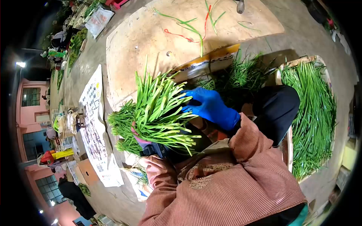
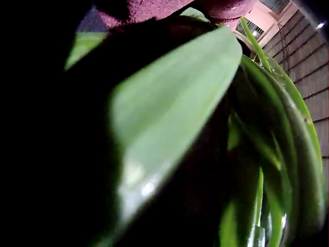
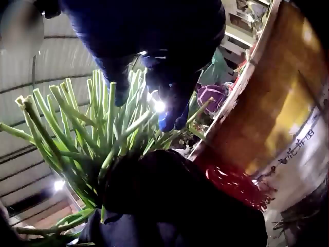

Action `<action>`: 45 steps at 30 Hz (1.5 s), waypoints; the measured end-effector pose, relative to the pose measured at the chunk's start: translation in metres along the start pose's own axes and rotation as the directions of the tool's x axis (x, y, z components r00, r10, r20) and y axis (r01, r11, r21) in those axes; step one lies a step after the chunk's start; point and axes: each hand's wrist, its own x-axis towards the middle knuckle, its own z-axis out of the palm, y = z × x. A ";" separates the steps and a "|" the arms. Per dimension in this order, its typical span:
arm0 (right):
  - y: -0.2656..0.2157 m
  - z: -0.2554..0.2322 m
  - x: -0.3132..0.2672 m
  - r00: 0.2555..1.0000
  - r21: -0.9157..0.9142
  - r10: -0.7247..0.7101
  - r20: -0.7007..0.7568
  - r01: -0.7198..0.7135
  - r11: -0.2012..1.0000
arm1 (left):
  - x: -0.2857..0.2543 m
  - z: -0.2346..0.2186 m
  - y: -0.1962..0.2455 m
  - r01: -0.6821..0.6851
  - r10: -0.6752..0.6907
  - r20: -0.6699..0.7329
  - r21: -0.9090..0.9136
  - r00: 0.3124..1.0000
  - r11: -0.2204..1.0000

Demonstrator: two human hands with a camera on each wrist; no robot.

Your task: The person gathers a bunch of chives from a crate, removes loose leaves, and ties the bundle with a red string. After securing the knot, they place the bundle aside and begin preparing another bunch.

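A thick bunch of garlic chives (image 1: 162, 109) fans out in front of the person, its pale cut ends pointing up and to the right in the head view. The left hand (image 1: 139, 136), in a pinkish-purple glove, grips the bunch low on its left side, mostly hidden by the stalks. In the left wrist view a broad green leaf (image 2: 175, 103) fills the middle, close to the lens. The blue-gloved right hand (image 1: 211, 107) reaches to the cut ends with fingers spread apart; its fingertips (image 3: 172, 116) are among the stalks in the right wrist view.
A worn wooden board (image 1: 147, 41) lies ahead, bearing loose leaves and red string (image 1: 206, 22). Under its near edge is a pile of greens (image 1: 245, 73). A long basket (image 1: 279, 77) full of long green leaves stands on the right. A printed sheet (image 1: 92, 132) lies on the left.
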 end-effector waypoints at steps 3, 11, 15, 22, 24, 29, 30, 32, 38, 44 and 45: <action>0.007 0.005 0.005 0.998 0.008 0.043 -0.047 -0.043 0.999 | 0.001 0.000 0.003 -0.014 0.013 0.015 0.028 1.000 1.000; 0.010 0.010 0.008 0.991 -0.111 -0.108 0.079 0.116 0.987 | 0.002 -0.011 0.000 0.002 -0.002 -0.002 -0.003 1.000 1.000; 0.009 0.018 0.003 0.953 0.342 0.301 0.024 -0.291 0.893 | 0.003 0.000 0.001 -0.022 0.021 0.017 0.043 1.000 0.999; 0.020 -0.032 0.001 0.728 0.781 0.685 -0.039 -0.405 0.475 | -0.003 0.040 0.010 0.003 -0.008 -0.206 -0.026 0.978 1.000; 0.030 -0.052 -0.006 0.753 0.690 0.655 0.066 -0.509 0.515 | -0.002 0.049 0.015 0.004 -0.012 -0.184 -0.046 0.983 0.999; -0.010 -0.013 -0.027 0.844 0.638 0.451 0.292 -0.523 0.566 | 0.012 0.054 0.028 -0.181 0.183 0.063 -0.027 0.981 0.983; -0.013 0.002 -0.035 0.876 0.749 0.354 0.327 -0.468 0.469 | 0.011 0.060 0.030 -0.177 0.179 0.065 -0.023 0.982 0.984; -0.003 0.001 -0.049 0.931 0.319 0.134 0.340 -0.248 0.915 | 0.009 0.071 0.039 -0.035 0.085 0.123 -0.365 0.989 0.930; 0.021 -0.030 -0.079 0.596 0.456 0.715 0.365 -0.784 0.421 | -0.008 0.098 0.047 -0.048 0.122 0.177 -0.376 0.977 0.925; 0.025 -0.015 -0.055 0.836 0.455 0.500 0.226 -0.545 0.704 | -0.009 0.085 0.049 -0.009 0.079 0.190 -0.347 0.979 0.938; 0.021 -0.011 -0.047 0.836 0.455 0.499 0.229 -0.545 0.704 | -0.009 0.087 0.049 -0.010 0.082 0.193 -0.347 0.978 0.938</action>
